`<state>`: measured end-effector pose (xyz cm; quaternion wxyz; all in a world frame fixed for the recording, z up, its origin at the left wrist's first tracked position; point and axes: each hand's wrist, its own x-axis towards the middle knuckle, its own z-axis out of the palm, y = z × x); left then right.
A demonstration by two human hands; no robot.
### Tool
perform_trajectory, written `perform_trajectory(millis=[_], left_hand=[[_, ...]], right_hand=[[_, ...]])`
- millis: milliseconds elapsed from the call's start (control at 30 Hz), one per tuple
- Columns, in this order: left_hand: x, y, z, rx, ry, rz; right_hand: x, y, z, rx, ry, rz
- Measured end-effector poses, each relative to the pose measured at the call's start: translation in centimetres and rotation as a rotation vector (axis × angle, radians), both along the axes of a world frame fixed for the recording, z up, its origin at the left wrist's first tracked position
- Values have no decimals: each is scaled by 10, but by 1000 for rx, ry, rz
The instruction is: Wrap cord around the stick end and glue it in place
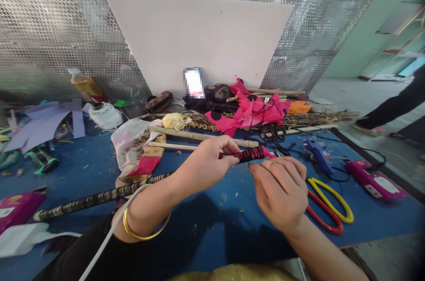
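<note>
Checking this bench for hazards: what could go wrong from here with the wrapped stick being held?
The long black-patterned stick is gripped by the left hand only near its pink-and-black wrapped end, so its free far end might swing across the blue table. The right hand works just beside the red-and-yellow-handled scissors and could knock them off the near edge.

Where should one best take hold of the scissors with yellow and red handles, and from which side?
Probably the scissors by their handle loops, from the right: they lie flat on the blue table, while the blade end is hidden behind the right hand.
</note>
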<state>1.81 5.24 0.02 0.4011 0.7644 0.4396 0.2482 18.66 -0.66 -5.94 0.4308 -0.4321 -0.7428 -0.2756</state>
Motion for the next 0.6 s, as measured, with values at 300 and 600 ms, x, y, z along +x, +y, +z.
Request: perform_trajectory(millis=[300,600], left_hand=[[-7,3,0,-10,44,-47],[-7,0,-3,102,43,-34]], right_hand=[[0,2,0,47,-9,11],[0,2,2,116,-28,3]])
